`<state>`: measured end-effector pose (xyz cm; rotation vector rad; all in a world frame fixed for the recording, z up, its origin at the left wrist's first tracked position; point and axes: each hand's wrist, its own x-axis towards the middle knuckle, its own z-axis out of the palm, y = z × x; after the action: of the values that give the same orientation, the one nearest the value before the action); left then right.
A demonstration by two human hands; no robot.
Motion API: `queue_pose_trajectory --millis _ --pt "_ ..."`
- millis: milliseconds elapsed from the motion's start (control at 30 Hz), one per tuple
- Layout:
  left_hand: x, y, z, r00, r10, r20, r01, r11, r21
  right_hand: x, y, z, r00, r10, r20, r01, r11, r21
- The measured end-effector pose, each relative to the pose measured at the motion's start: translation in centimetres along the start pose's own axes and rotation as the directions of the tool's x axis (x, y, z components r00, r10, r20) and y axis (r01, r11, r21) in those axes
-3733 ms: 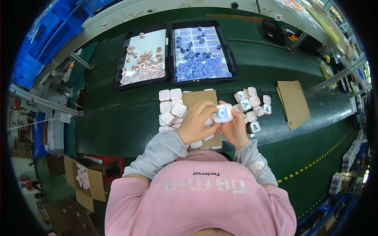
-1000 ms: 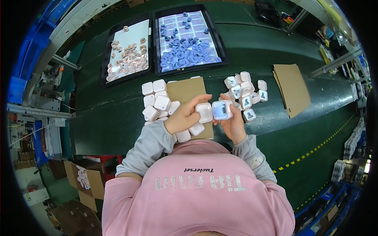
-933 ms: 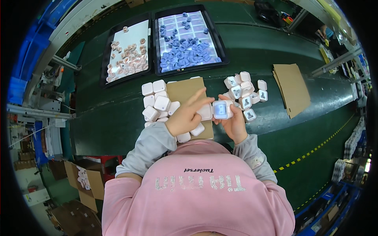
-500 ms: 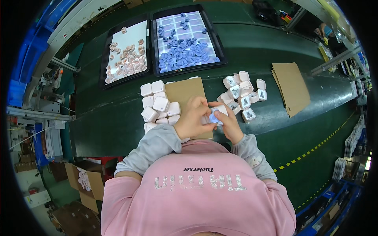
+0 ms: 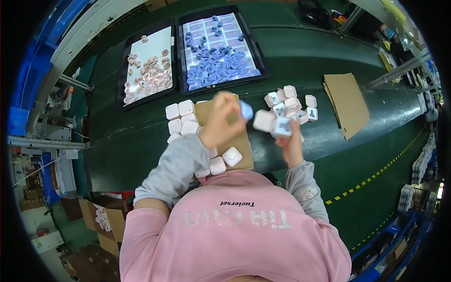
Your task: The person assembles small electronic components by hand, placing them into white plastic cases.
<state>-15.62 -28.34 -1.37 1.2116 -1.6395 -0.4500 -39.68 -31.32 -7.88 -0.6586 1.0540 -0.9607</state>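
My left hand (image 5: pixel 223 120) is raised over the cardboard sheet, its fingers closed on a small blue ring-shaped piece (image 5: pixel 245 110), blurred by motion. To its right, my right hand (image 5: pixel 292 144) grips an open pale case (image 5: pixel 283 127) by its side, the lid (image 5: pixel 264 121) swung out to the left. What sits inside that case is too blurred to make out. Closed pale cases (image 5: pixel 173 111) lie in a group around my left forearm, and a few more, such as one closed case (image 5: pixel 232 156), rest on the cardboard (image 5: pixel 244 141). Several open cases (image 5: pixel 290 104) lie beyond my right hand.
Two black-rimmed trays stand at the back: the left tray (image 5: pixel 174 56) with pale ring-shaped pieces, the right tray (image 5: pixel 259 56) with blue ones. A stack of cardboard sheets (image 5: pixel 345 103) lies at the right. An open carton (image 5: pixel 115 221) stands at the lower left.
My hands have moved apart. The left has lifted up and away with the blue piece, which was at the case before. My right hand has shifted right with the open case.
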Motion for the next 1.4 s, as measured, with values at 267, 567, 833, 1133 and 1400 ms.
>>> queue_pose_trajectory --millis 267,567,833,1133,1400 --pt "3.8 -7.8 -3.1 0.826 -0.472 0.308 0.418 0.879 0.228 7.6 -3.0 -5.3 0.881 -0.361 -0.306 0.349 0.932 -0.094" --pt "-7.7 -0.8 2.7 0.463 -0.43 0.775 -0.156 0.821 0.549 11.0 -3.1 -7.1 0.841 -0.36 -0.404 -0.005 0.741 -0.671" --pt "-5.8 -1.7 1.8 0.806 -0.3 0.511 0.057 0.898 0.437 2.8 2.3 0.4 0.982 0.036 0.186 0.104 0.718 -0.688" --pt "-8.2 -0.9 5.3 0.586 -0.48 0.652 0.143 0.854 0.5 0.4 5.9 1.3 0.951 -0.037 0.308 0.258 0.648 -0.717" --pt "-5.4 2.0 3.5 0.932 -0.17 0.321 0.251 0.94 -0.231 -3.4 1.2 4.8 0.891 -0.059 0.45 0.156 0.971 -0.181"
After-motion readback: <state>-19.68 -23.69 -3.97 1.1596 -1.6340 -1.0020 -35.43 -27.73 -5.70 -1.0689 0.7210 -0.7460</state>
